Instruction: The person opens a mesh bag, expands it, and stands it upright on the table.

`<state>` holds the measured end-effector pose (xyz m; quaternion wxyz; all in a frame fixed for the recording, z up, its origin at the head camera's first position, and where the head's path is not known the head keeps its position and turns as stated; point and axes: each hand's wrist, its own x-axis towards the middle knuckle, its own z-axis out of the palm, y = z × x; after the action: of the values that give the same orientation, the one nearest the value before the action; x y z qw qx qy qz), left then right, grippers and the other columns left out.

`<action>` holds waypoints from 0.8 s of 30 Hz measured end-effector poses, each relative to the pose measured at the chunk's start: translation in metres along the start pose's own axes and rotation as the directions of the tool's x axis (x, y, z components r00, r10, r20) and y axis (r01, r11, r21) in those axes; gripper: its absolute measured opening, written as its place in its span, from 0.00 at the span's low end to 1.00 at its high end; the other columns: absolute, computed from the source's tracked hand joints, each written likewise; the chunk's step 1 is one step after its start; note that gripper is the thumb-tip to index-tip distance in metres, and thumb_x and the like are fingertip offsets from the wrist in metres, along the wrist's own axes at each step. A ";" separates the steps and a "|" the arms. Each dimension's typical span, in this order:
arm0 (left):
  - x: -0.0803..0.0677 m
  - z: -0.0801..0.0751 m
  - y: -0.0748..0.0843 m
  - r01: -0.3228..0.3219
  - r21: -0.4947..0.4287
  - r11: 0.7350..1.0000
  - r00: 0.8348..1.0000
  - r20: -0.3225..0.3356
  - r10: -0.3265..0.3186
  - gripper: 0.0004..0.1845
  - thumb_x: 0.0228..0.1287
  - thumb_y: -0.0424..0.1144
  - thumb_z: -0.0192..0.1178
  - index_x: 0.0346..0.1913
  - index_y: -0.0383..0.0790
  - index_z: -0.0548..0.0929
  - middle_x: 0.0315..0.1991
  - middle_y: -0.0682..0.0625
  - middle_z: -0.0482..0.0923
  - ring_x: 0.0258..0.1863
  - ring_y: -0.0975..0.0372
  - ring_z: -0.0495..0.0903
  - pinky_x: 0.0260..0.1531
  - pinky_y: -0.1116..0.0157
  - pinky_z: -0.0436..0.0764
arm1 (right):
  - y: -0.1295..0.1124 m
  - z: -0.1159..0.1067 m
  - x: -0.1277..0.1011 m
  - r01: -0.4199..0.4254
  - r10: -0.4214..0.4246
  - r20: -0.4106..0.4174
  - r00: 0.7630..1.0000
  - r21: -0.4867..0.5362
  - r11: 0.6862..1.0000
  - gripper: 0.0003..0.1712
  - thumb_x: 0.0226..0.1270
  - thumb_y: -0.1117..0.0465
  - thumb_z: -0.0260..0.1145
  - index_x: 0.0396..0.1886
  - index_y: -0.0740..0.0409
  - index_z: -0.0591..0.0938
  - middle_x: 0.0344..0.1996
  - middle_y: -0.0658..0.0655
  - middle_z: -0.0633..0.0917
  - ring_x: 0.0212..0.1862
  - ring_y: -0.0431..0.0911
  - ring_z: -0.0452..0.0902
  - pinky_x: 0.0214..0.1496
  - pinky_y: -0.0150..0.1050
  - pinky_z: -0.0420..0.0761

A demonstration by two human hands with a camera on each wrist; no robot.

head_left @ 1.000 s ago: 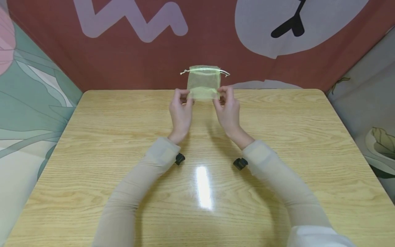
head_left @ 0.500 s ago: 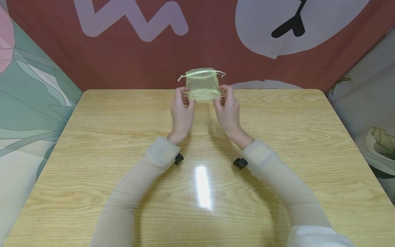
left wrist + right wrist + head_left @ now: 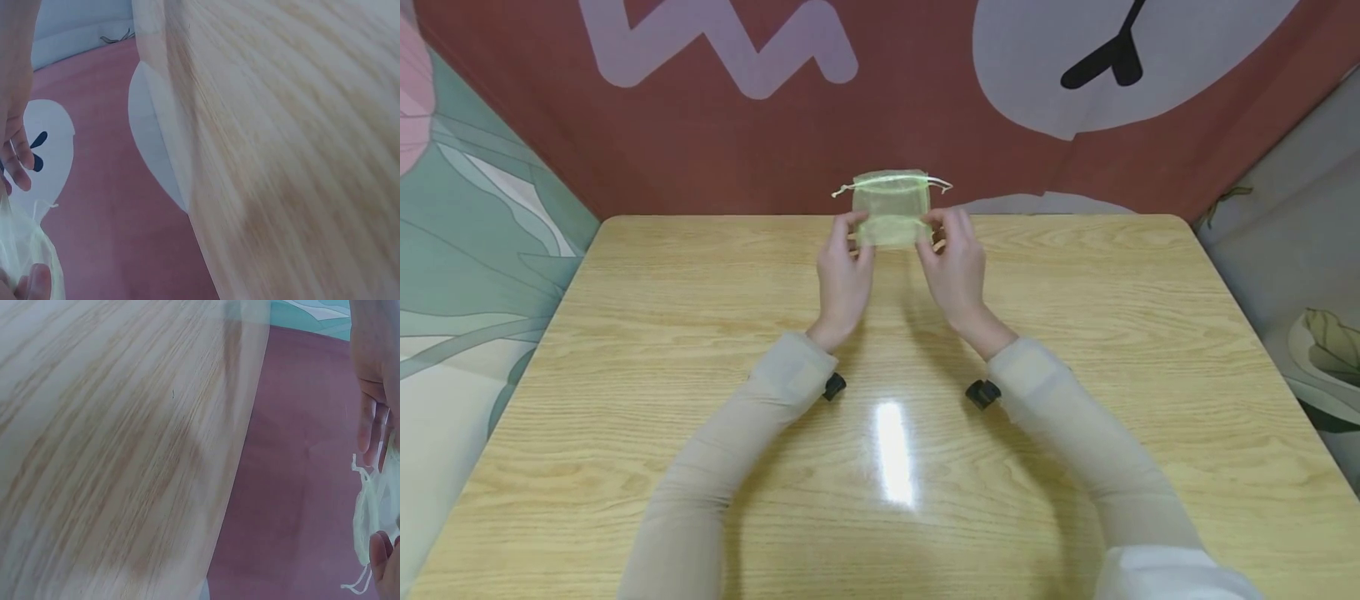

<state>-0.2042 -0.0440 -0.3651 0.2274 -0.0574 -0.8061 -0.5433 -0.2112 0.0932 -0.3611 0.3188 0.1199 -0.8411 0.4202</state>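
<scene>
A small sheer yellow-green drawstring pouch (image 3: 891, 204) is held up over the far edge of the table, its drawstring end pointing away from the person. My left hand (image 3: 844, 279) pinches its near left corner between thumb and fingers. On the other side my right hand (image 3: 957, 271) pinches the near right corner. Cord ends stick out left and right of the pouch's mouth. In the left wrist view the pouch (image 3: 28, 244) shows at the lower left; the right wrist view has it (image 3: 369, 512) at the right edge, partly cut off.
The wood-grain table (image 3: 662, 375) stretches out below both forearms. Behind it hangs a red printed cloth (image 3: 722, 158), with patterned cloths on the left and right sides. A small black device (image 3: 983, 394) sits at each wrist.
The pouch has come slightly down and toward the person, after tilting a little and levelling again. Both hands keep their pinch on it and have barely moved.
</scene>
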 end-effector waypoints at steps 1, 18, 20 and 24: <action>0.000 0.000 0.000 -0.005 0.004 1.000 1.000 -0.003 0.005 0.14 0.67 0.27 0.50 0.54 0.32 0.75 0.50 0.38 0.80 0.38 0.51 0.83 0.37 0.61 0.85 | 0.000 0.000 0.000 0.001 -0.001 0.002 1.000 -0.010 1.000 0.08 0.60 0.71 0.58 0.39 0.69 0.78 0.33 0.65 0.78 0.34 0.54 0.79 0.32 0.42 0.82; 0.003 0.005 0.000 -0.092 -0.058 0.994 0.990 -0.116 0.084 0.14 0.65 0.21 0.47 0.48 0.28 0.80 0.49 0.37 0.81 0.32 0.50 0.84 0.32 0.66 0.86 | 0.002 0.001 0.001 -0.036 0.033 0.052 0.998 0.056 0.998 0.14 0.66 0.68 0.52 0.50 0.70 0.71 0.25 0.64 0.87 0.25 0.53 0.84 0.28 0.44 0.84; 0.003 0.005 -0.001 -0.075 -0.075 0.994 0.992 -0.112 0.066 0.15 0.66 0.21 0.47 0.50 0.28 0.80 0.50 0.37 0.80 0.33 0.49 0.84 0.33 0.66 0.86 | 0.002 0.002 0.000 -0.048 0.045 0.050 0.998 0.071 0.996 0.14 0.66 0.69 0.51 0.49 0.70 0.71 0.27 0.65 0.87 0.25 0.54 0.84 0.27 0.44 0.84; 0.003 0.005 -0.003 -0.036 -0.088 0.995 0.995 -0.091 0.028 0.16 0.65 0.23 0.51 0.54 0.29 0.79 0.53 0.37 0.79 0.37 0.49 0.84 0.38 0.65 0.86 | 0.003 0.003 -0.002 -0.061 0.057 0.041 0.998 0.083 0.995 0.12 0.68 0.68 0.50 0.49 0.69 0.71 0.32 0.66 0.88 0.25 0.54 0.84 0.26 0.44 0.84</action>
<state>-0.2094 -0.0411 -0.3674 0.2695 -0.0560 -0.7689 -0.5770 -0.2127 0.0921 -0.3654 0.2847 0.1164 -0.8317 0.4622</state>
